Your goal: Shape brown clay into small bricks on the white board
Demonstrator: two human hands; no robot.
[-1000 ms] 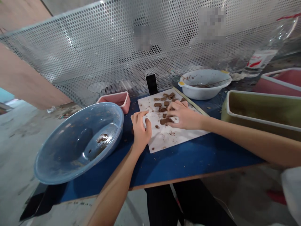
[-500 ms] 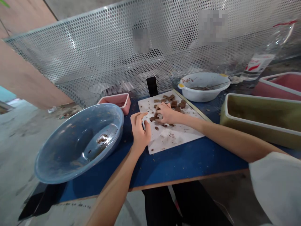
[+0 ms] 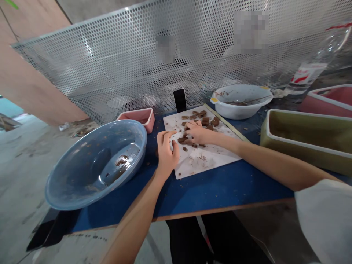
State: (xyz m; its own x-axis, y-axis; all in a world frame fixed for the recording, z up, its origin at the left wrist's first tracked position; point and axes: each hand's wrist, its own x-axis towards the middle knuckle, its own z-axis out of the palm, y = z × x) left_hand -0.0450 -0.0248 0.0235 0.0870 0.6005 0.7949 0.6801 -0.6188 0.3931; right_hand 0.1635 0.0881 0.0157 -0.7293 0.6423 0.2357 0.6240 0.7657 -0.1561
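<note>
My left hand [image 3: 167, 151] is at the left edge of a white board [image 3: 187, 167], its fingers curved and the thumb apart, with nothing seen between them. My right hand [image 3: 198, 133] reaches over the board with fingers bent down and closed at a dark brown piece [image 3: 182, 140]. Part of that grip is hidden under the fingers. More brown chunks [image 3: 215, 121] lie just beyond the right hand, at the board's far side. Small crumbs and brown smears are scattered over the white surface.
A large blue basin [image 3: 66, 183] with wet brown residue stands at the left, near a small pink box [image 3: 150, 124]. A phone [image 3: 180, 100] leans against the perforated metal panel [image 3: 123, 55]. On the right are a white basin [image 3: 236, 111], a green trough [image 3: 305, 148] and a plastic bottle [image 3: 308, 75].
The whole view has shifted slightly, moving the scene a little to the right. Both hands stay in nearly the same places on the board, the right fingers still at the brown piece.
</note>
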